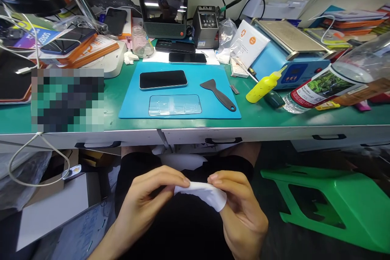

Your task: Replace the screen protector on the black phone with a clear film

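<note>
A thin, soft white sheet [203,191], cloth or paper, hangs above the person's lap, short of the table's front edge. Its upper edge is folded straight; the lower one curves, creased and rounded at the right end. The left hand [149,195] pinches one end between thumb and fingers; the right hand [243,207] has its fingertips and thumb closed on the other.

On the green-topped table [111,107], a clear glass jar [140,44] stands beyond the rear left corner of the flat blue mat [131,101]; its contents are unclear. Right of the mat, a yellow squeeze bottle [262,89] tilts, its filling hidden. Farther right leans a large clear labelled bottle [323,87], partly blocking the blue metal-topped machine [274,65].

Toward the mat's rear left corner lies a black-screened phone [163,79]; nearer its front edge, a transparent rectangular panel [187,105]; toward its right edge, a dark grey scraper [221,96].
</note>
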Demonstrator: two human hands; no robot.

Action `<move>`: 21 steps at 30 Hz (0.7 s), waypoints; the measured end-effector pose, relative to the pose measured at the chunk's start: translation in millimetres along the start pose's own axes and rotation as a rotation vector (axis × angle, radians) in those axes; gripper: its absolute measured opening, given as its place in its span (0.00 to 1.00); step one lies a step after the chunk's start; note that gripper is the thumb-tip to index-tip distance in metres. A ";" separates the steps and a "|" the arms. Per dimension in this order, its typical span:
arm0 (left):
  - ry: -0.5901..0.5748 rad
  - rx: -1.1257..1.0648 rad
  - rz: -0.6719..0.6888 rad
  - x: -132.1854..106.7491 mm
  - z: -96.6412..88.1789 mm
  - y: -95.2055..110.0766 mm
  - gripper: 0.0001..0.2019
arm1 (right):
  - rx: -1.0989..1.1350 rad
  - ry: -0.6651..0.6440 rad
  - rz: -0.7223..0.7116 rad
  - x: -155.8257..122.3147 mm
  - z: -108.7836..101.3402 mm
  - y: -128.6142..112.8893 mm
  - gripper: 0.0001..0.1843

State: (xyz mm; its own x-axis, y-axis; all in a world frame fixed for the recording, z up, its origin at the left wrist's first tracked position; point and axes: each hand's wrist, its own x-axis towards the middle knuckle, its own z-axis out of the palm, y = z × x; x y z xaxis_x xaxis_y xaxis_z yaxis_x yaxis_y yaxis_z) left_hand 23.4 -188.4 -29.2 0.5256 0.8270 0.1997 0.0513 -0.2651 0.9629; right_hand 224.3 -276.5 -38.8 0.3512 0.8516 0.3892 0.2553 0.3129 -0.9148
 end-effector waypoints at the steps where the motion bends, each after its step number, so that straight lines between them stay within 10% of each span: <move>1: 0.012 0.018 0.008 -0.1 0.0 0.3 0.16 | 0.016 -0.010 0.035 1.6 -0.7 0.0 0.20; 13: 0.137 0.099 -0.089 -1.3 3.3 0.4 0.05 | 0.152 -0.007 0.441 10.2 10.2 8.0 0.07; 21: 0.267 0.155 -0.031 -10.3 23.7 -6.7 0.15 | -0.237 0.149 0.009 -7.9 36.0 -0.5 0.16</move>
State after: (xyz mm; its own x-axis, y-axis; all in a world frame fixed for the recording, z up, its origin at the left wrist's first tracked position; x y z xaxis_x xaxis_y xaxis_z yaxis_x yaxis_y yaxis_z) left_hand 37.8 -206.9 -42.0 0.2810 0.9314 0.2313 0.2037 -0.2933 0.9341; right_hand 189.0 -268.2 -45.3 0.4788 0.7771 0.4085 0.4486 0.1833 -0.8747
